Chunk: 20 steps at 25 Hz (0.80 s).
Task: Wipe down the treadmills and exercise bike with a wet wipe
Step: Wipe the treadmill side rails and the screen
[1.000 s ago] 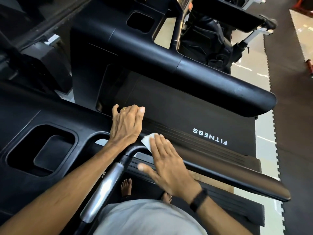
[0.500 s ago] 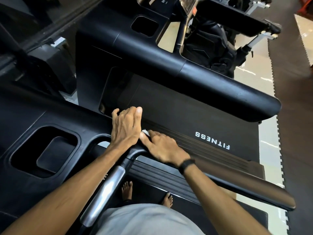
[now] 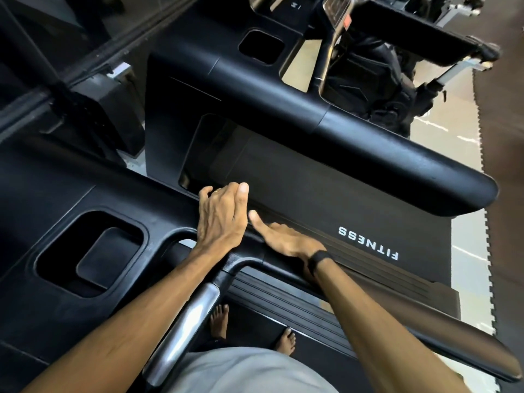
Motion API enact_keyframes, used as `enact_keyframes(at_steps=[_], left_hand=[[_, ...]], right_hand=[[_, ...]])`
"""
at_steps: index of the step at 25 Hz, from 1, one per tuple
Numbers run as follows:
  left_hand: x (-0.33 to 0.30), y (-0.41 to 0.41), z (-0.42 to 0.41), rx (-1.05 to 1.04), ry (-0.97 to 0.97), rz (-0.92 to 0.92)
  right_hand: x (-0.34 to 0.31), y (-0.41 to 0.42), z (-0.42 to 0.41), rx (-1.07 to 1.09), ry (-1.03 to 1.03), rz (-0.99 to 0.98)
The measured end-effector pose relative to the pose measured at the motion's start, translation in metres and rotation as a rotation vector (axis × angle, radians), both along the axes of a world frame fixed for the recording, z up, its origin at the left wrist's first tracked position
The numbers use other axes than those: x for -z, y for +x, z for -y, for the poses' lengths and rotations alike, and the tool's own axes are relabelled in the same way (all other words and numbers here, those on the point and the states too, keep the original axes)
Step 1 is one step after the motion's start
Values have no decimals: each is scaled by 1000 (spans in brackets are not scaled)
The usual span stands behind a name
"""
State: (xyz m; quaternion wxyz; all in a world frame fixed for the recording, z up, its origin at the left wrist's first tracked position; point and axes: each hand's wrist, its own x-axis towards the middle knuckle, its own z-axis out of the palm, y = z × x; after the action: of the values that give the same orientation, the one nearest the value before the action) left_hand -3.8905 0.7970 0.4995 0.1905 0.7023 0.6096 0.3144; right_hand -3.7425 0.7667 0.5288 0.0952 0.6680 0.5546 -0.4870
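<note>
Bracing with flat left hand (image 3: 219, 219) on treadmill console (image 3: 85, 199); right hand (image 3: 280, 236) pressed along handrail (image 3: 411, 344), wipe unseen beneath; 2 hands nearly touching.

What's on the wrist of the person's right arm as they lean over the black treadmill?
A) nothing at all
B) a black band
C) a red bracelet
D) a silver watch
B: a black band circles the wrist just behind the right hand, which lies on the black treadmill handrail.
</note>
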Motion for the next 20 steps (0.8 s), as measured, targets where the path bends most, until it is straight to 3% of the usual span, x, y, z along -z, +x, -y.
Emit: enact_keyframes(at_steps=[5,8,12,17,20], left_hand=[[1,-1,0,-24,3,18],[0,0,0,-41,15,26],[-1,1,-1,-35,33,53],[-4,0,2,-58,-17,108],[-5,0,2,-48,-19,105]], right_hand=[[-12,14,81,-310,386,119],[-6,34,87,-276,345,237],[1,-6,37,-190,294,162],[3,-1,103,-505,640,200],[15,31,128,-506,730,339]])
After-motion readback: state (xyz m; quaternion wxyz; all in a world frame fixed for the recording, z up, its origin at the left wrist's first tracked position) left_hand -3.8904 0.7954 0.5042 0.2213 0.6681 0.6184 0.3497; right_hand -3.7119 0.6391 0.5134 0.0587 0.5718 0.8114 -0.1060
